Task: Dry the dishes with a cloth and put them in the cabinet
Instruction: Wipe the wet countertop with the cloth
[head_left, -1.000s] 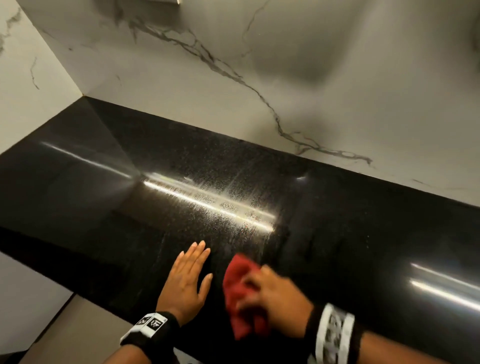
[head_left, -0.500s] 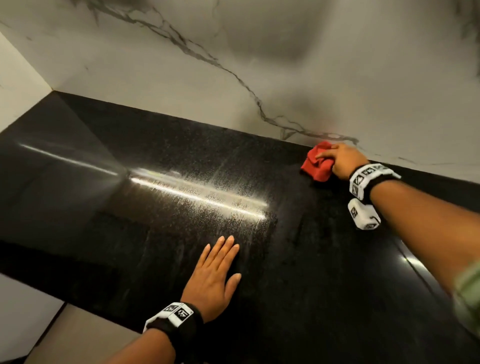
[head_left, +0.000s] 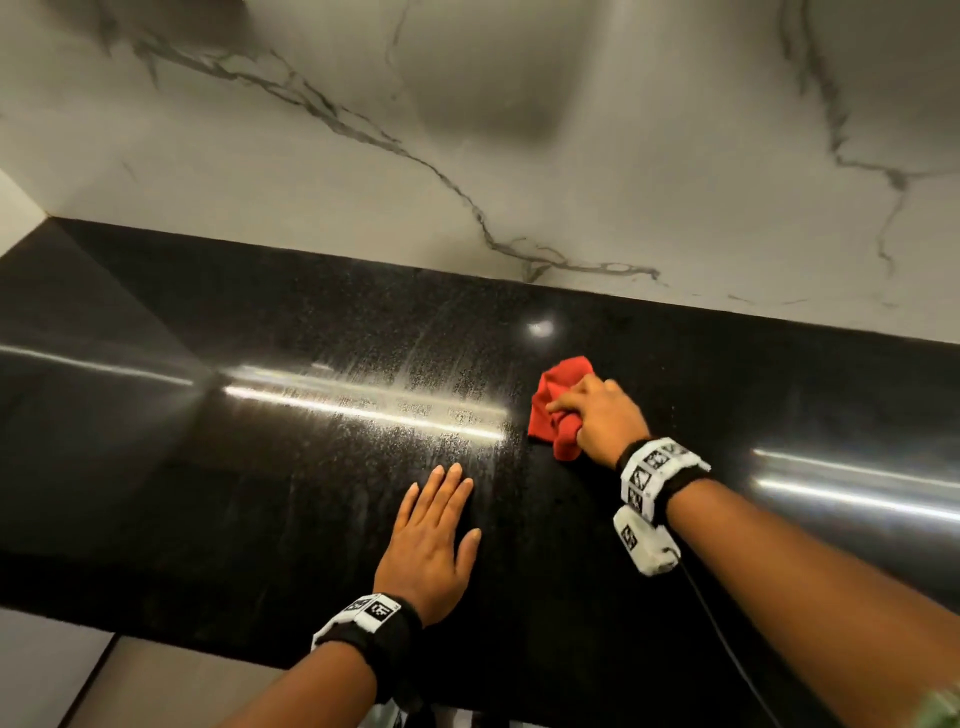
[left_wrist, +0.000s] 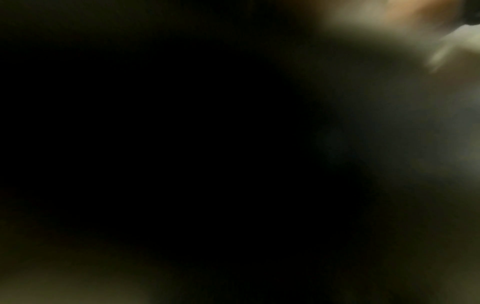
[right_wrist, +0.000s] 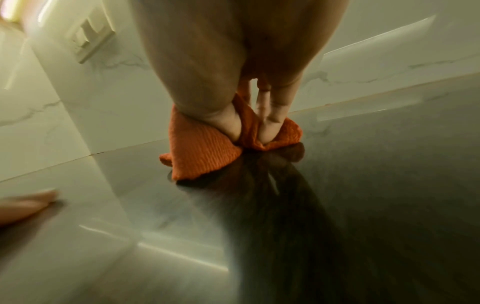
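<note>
A bunched red cloth lies on the glossy black countertop, held down by my right hand, whose thumb and fingers pinch its folds. In the right wrist view the cloth looks orange and my right hand grips it against the counter. Lying flat on the counter nearer the front edge, my left hand has its fingers straight and together. The left wrist view is dark and blurred. No dishes are in view.
A white marble wall with grey veins rises behind the counter, and a side wall meets it at the far left corner. A wall switch plate shows in the right wrist view. Wet streaks glint on the counter left of the cloth.
My right hand swept the cloth from the front of the counter out to the back wall, then pulled it back toward the middle. The left hand stayed flat in place.
</note>
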